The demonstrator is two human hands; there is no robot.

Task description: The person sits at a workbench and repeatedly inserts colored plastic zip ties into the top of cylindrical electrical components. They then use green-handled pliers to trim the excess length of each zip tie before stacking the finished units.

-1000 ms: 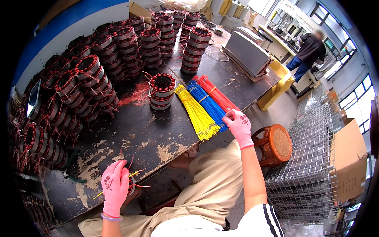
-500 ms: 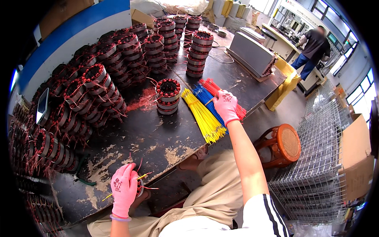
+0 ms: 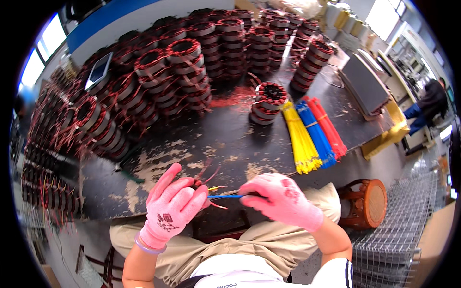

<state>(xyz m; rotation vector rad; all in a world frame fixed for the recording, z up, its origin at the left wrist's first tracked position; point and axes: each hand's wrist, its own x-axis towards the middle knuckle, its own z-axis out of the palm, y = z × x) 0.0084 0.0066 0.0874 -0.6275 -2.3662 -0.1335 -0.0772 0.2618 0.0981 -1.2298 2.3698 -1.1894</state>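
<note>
Moved since the earlier frame: the right hand (image 3: pixel 281 198) has left the blue bundle and now meets the left hand (image 3: pixel 173 211) in front of the body; the view has turned too, so the table (image 3: pixel 221 139) sits further right.
Right hand: one, pink-gloved, thumb and fingers pinching one blue wire (image 3: pixel 225 196).
Blue wire: one, lying level between the two hands, its left end reaching the left fingers.
Left hand: one, pink-gloved, index finger raised, the other fingers folded around red leads (image 3: pixel 212 175); the thumb is hidden.
Red leads: at least two stick out past the left fingers, one upward, one low to the right.
Yellow wire: one tip (image 3: pixel 216 188) shows just above the blue wire.
Bundles: three, side by side near the table's front edge: one yellow (image 3: pixel 301 139), one blue (image 3: pixel 318 137), one red (image 3: pixel 327 127).
Coil stacks: one short stack (image 3: pixel 264 113) just left of the bundles, one taller stack (image 3: pixel 307 69) behind it; the crowded stacks (image 3: pixel 187 72) overlap too much to count.
Phone: one (image 3: pixel 99 72), propped on the stacks at left.
Stool: one, reddish-brown (image 3: pixel 374 204), right of the knees.
Co-worker: one person (image 3: pixel 430 103), far right.
</note>
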